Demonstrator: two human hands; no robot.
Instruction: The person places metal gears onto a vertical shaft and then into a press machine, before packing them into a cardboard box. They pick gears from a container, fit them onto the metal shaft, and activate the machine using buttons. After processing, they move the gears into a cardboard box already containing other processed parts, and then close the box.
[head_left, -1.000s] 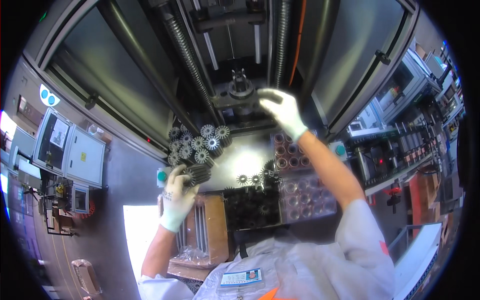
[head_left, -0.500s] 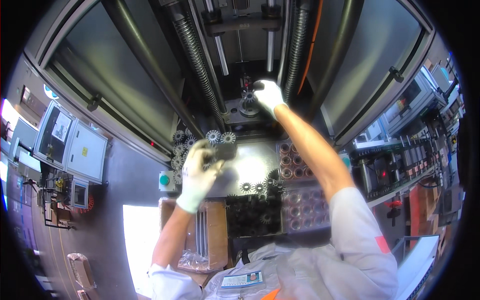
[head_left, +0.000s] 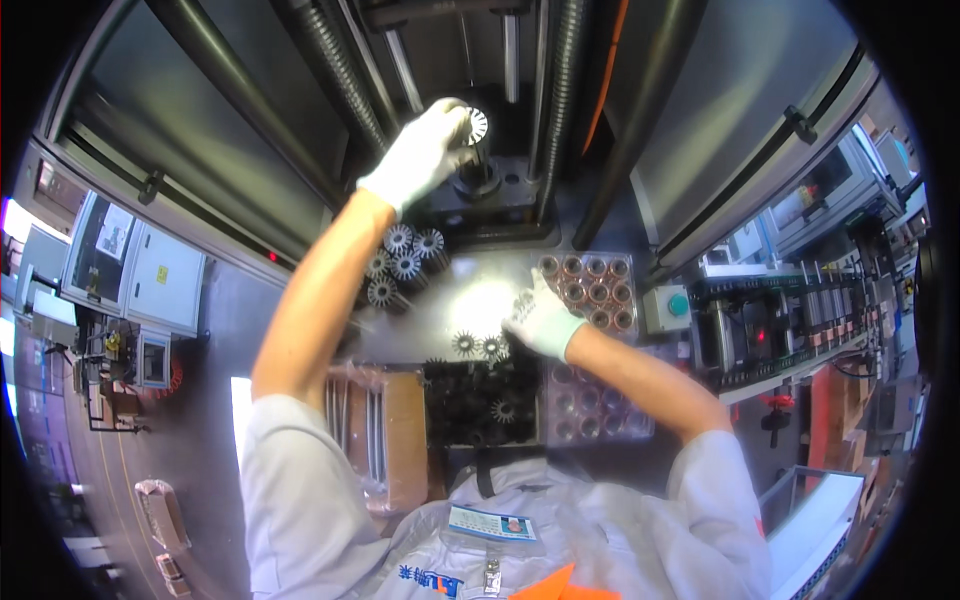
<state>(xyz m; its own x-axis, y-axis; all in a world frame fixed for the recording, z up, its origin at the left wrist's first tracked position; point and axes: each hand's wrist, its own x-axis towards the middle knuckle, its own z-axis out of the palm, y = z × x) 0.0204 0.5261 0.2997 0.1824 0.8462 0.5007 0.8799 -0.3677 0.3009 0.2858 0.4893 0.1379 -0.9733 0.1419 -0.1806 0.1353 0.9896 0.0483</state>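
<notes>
My left hand (head_left: pixel 420 155), in a white glove, reaches up into the press and grips a round toothed metal core (head_left: pixel 476 125) right above the black fixture post (head_left: pixel 478 180). My right hand (head_left: pixel 540 318), also gloved, rests low on the shiny work plate (head_left: pixel 480 300), its fingers closed on another toothed core (head_left: pixel 517 300). Two loose cores (head_left: pixel 476 345) lie just to its left. A cluster of finished cores (head_left: pixel 400 265) stands upright beside my left forearm.
A tray of copper-coloured rings (head_left: pixel 590 290) sits right of my right hand, with a clear tray (head_left: pixel 600 405) below it. A black tray of cores (head_left: pixel 480 400) and a cardboard box with rods (head_left: pixel 375 430) are near my chest. A green push-button box (head_left: pixel 672 305) is at right.
My left hand rose from the table to the press fixture with a core. My right hand left the fixture and came down to the work plate.
</notes>
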